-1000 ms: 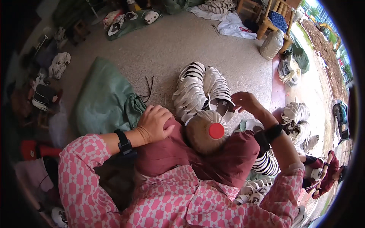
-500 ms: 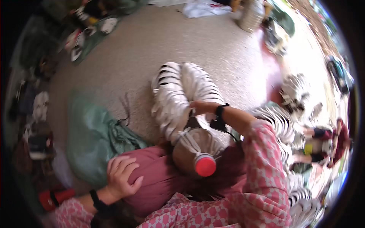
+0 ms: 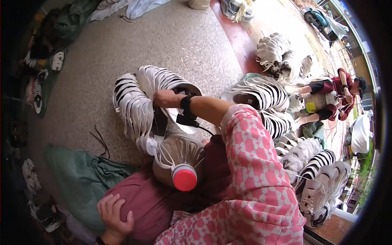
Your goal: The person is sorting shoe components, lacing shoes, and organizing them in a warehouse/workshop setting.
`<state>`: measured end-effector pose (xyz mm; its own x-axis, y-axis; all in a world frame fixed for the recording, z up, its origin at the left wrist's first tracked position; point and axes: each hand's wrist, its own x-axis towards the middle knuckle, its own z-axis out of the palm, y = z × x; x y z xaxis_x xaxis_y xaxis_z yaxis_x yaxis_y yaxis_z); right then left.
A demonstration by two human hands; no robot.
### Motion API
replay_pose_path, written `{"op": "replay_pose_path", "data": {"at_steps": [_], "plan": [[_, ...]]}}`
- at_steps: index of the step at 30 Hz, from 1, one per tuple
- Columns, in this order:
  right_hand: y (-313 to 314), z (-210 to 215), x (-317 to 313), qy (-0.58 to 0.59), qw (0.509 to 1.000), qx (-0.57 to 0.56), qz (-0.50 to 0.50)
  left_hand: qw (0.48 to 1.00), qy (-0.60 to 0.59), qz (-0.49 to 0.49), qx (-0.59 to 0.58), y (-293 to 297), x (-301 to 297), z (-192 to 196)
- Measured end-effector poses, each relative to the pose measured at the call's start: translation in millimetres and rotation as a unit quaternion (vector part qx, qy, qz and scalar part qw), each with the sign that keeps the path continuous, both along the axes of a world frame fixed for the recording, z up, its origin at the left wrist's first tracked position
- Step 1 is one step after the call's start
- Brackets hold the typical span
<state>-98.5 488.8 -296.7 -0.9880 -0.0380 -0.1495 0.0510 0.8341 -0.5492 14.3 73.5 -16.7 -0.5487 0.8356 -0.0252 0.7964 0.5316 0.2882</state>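
Note:
My right hand (image 3: 164, 98) reaches forward over a curved row of white and black shoe pieces (image 3: 134, 102) strung together on the floor. Its fingers curl onto the top of the row. A black band with a cable sits on that wrist. Below it, a tan bottle with a red cap (image 3: 183, 163), wound with white string, lies against my maroon-clad legs. My left hand (image 3: 115, 212) rests flat on my maroon thigh with fingers apart and holds nothing.
A green sack (image 3: 81, 179) lies at my left. More rows of white shoe pieces (image 3: 265, 94) and finished shoes (image 3: 322, 183) are piled at the right. Another person (image 3: 326, 92) sits at the far right. Loose shoes (image 3: 36, 94) line the left edge.
My right hand has stretched out from the bottle to the row of shoe pieces. My left hand has slid back from the bottle onto my thigh. The view has swung rightward.

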Motion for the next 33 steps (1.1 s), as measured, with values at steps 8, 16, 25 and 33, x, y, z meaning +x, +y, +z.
{"op": "replay_pose_path", "data": {"at_steps": [8, 16, 25, 33], "plan": [[122.1, 166.7, 58.5, 0.058, 0.950, -0.159, -0.262, 1.000, 0.002, -0.003, 0.012, 5.3, 2.4, 0.6], [221.9, 282.7, 257.5, 0.294, 0.891, 0.026, -0.345, 0.999, 0.033, -0.023, 0.021, 26.8, 3.6, 0.0], [206.5, 171.9, 384.2, 0.327, 0.692, 0.078, -0.639, 0.998, 0.056, -0.011, 0.014, 30.8, 18.3, 3.9], [212.7, 59.1, 398.8, 0.127, 0.620, -0.271, -0.725, 0.998, 0.042, 0.039, -0.019, 17.6, 19.2, 2.2]]}}
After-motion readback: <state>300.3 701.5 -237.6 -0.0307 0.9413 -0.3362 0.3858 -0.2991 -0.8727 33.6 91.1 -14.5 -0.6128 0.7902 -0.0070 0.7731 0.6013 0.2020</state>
